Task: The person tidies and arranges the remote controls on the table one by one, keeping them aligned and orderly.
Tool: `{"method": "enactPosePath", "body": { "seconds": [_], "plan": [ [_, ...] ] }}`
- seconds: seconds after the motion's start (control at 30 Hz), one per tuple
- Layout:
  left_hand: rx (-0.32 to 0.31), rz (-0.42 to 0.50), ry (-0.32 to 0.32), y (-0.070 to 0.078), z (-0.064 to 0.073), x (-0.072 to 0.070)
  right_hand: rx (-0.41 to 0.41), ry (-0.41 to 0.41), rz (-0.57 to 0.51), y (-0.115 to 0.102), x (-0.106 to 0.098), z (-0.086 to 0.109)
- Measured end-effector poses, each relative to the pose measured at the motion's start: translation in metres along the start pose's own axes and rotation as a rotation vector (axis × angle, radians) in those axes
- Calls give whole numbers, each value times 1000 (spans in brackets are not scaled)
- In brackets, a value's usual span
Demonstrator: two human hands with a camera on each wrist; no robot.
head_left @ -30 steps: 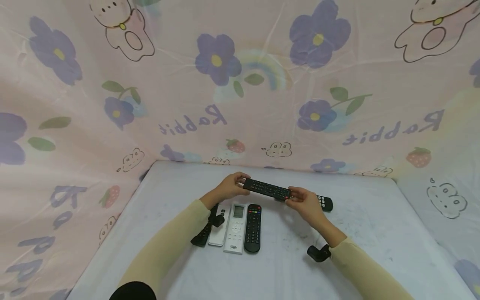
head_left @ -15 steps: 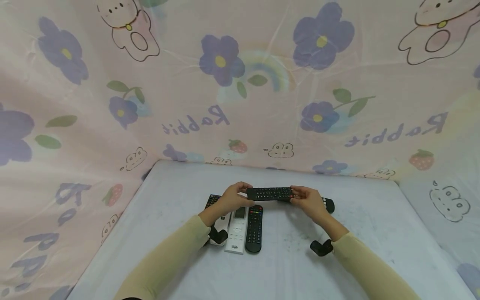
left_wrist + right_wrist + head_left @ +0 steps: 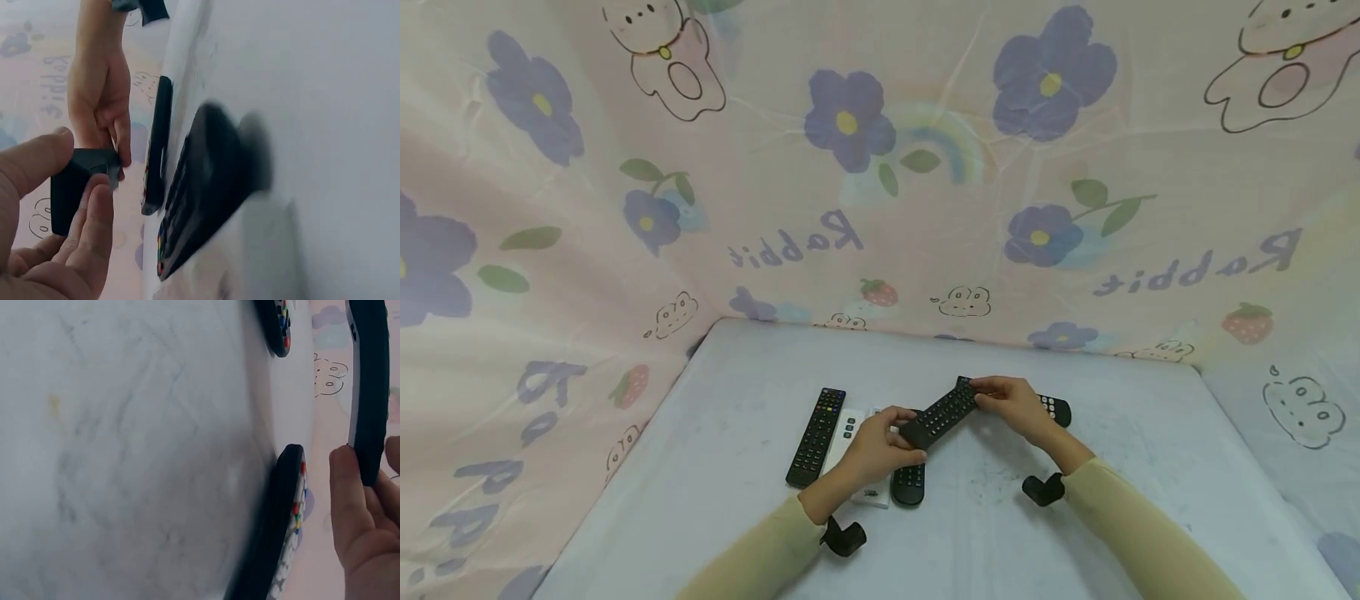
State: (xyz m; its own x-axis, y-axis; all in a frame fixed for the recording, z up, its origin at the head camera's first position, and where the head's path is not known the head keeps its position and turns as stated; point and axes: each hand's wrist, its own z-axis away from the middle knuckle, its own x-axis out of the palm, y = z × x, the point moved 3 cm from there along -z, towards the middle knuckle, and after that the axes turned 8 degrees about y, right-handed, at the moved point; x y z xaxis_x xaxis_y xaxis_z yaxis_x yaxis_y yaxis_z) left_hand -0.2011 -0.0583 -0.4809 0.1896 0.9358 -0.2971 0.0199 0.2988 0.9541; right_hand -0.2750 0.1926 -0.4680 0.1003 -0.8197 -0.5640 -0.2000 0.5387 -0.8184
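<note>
A black remote control [image 3: 942, 414] is held above the table between both hands, slanting with its left end nearer the body. My left hand [image 3: 880, 450] pinches the near end, thumb and fingers on opposite sides of the remote's end [image 3: 65, 194] in the left wrist view. At the far end my right hand [image 3: 1015, 408] pinches it; in the right wrist view the remote's side edge [image 3: 370, 387] rises from the fingertips. Under the left hand, a black remote with a rounded end [image 3: 909, 485] and a white remote [image 3: 871, 497] are partly covered.
To the left lie another black remote [image 3: 816, 437] and a narrower white one [image 3: 847, 427], side by side on the white table [image 3: 970, 550]. A remote with white buttons [image 3: 1055, 410] lies behind the right hand. Printed curtain [image 3: 925, 192] encloses the table's back and sides.
The held remote has swung from nearly level to a diagonal. My left hand has moved toward the body with its end, uncovering the leftmost black remote; my right hand has stayed nearly in place.
</note>
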Motion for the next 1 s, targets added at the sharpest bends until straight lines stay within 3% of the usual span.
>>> {"method": "enactPosePath", "body": {
  "seconds": [0.27, 0.6, 0.77, 1.0],
  "plan": [
    [-4, 59, 139, -5, 23, 15, -29, -67, 25, -7, 7, -7],
    [-2, 108, 235, -13, 40, 32, -59, -123, 85, -17, 17, -14],
    [0, 84, 281, -19, 42, 38, -75, -138, 90, -18, 22, -16],
    [-6, -11, 303, -15, 48, 43, -60, -192, 112, -19, 28, -18]
  ]
}}
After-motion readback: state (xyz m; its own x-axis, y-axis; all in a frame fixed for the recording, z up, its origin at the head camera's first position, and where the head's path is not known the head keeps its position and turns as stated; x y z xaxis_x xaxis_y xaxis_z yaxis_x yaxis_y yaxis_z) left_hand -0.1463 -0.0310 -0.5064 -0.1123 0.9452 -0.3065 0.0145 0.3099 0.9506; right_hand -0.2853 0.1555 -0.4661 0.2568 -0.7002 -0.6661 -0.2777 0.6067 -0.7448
